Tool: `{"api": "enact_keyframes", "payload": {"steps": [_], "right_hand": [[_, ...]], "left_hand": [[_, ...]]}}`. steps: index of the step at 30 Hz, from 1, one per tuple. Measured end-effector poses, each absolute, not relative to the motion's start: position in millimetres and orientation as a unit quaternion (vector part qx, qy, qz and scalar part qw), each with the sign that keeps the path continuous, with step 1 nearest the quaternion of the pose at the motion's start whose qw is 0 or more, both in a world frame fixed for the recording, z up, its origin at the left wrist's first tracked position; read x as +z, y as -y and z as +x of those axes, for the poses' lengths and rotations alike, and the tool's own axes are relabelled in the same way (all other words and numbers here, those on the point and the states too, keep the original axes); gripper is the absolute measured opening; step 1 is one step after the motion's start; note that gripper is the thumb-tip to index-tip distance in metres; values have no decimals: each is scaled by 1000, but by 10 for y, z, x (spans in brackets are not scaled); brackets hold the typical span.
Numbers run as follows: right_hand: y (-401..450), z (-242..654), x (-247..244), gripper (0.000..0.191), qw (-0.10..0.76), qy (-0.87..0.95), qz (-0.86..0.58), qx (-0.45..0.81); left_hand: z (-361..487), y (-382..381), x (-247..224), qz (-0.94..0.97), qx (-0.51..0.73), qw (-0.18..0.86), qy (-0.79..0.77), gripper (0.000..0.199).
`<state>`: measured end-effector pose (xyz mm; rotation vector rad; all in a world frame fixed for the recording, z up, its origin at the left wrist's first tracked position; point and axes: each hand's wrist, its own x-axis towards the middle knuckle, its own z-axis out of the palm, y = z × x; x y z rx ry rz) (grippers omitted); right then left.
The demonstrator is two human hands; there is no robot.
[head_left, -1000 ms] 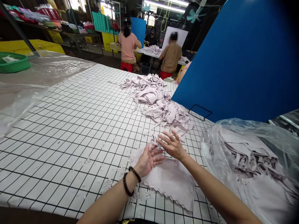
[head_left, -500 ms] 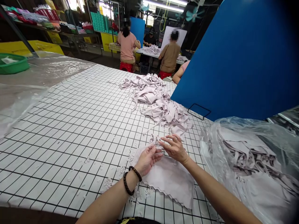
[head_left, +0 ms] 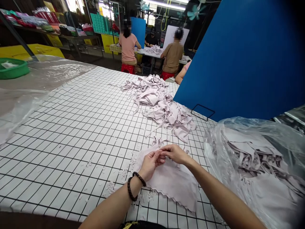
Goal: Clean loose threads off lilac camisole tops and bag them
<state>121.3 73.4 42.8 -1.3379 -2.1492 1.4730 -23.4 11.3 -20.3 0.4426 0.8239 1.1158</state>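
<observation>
A pale pink fabric piece [head_left: 173, 184] with a wavy lower edge and small loops along its top lies spread on the grid-patterned table [head_left: 78, 140]. My left hand [head_left: 152, 162], with dark bead bracelets at the wrist, pinches at the fabric's upper part. From the right, my right hand [head_left: 175, 153] meets it, thumb and fingers pressed together at the same spot. The fingers cover the exact bit of fabric between them. Little cut scraps [head_left: 111, 186] are scattered left of the fabric and under it.
Crumpled pale pink pieces [head_left: 171, 113] are heaped beyond my hands. At right, a clear plastic bag [head_left: 214, 149] holds stacked fabric, below a tilted blue board [head_left: 240, 63] with a black wire stand [head_left: 202, 112]. A green basket [head_left: 14, 71] is far left. Several people sit at tables behind.
My right hand's fingers, spread apart before, have closed and come down to my left fingertips. My left fingers have curled in more. The fabric lies nearly unchanged.
</observation>
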Motion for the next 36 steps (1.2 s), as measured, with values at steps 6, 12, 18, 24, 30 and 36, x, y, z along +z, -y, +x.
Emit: {"api": "enact_keyframes", "payload": {"steps": [6, 12, 18, 24, 30, 36], "right_hand": [[-744, 1275, 305, 27, 134, 692, -526, 476], [-605, 1141, 256, 21, 120, 707, -519, 465], [-589, 1018, 272, 20, 113, 711, -514, 465], [-597, 999, 209, 18, 93, 724, -513, 452], [-582, 979, 249, 16, 73, 750, -502, 424], [-587, 957, 306, 13, 40, 831, -444, 333]], "left_hand": [[-488, -24, 23, 492, 450, 495, -557, 38], [-641, 14, 19, 683, 229, 255, -645, 25], [-620, -51, -88, 697, 214, 240, -641, 23], [-628, -59, -130, 694, 220, 243, -641, 22], [-624, -60, -119, 691, 197, 249, -649, 21], [-628, -73, -132, 679, 194, 266, -656, 21]]}}
